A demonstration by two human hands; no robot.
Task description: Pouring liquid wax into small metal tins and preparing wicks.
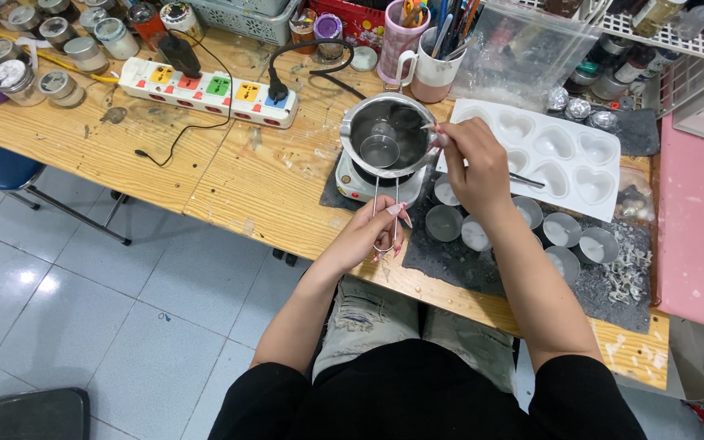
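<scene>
Steel pouring pot (388, 122) sits on the small white hotplate (352, 186), on the wooden bench (165, 155). Your left hand (375, 230) is closed on the loop end of the wire tongs (385, 213); the tongs reach up into the pot and grip a small round metal cup (380, 151) inside it. Your right hand (473, 163) is pinched on a thin stick (432, 127) at the pot's right rim, tip over the pot. White heart-shaped mould tray (568, 151) lies just right of that hand. Empty metal tealight cups (562, 230) stand on the grey mat (450, 257) below it. White power strip (205, 91) lies well left of the pot.
</scene>
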